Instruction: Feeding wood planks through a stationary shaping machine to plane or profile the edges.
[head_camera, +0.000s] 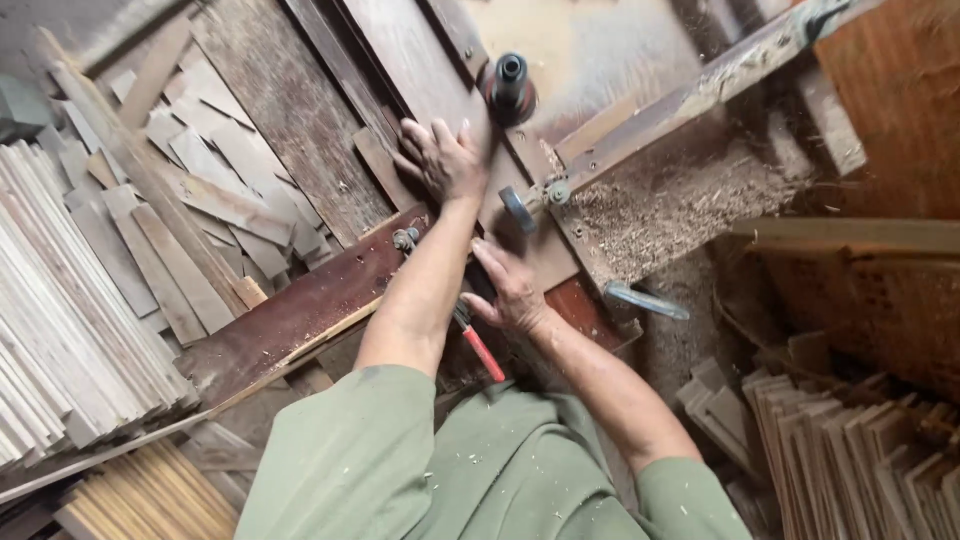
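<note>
Both hands flat on a board at the woodworking machine, sawdust everywhere.

Left hand (443, 160) is spread open, palm down on the wooden board (440, 90) just below the black spindle (509, 88) near top centre; right hand (510, 288) lies loosely open on the same board lower down, next to a red-handled tool (482, 350). I'd say keep fingers well clear of that spindle and press evenly along the metal fence (690, 100). The dark worn machine table (290, 320) is dusty, shavings (660, 205) piled right of centre, wood strips stacked (70, 300) at far left and more slats (850, 450) lower right.
</note>
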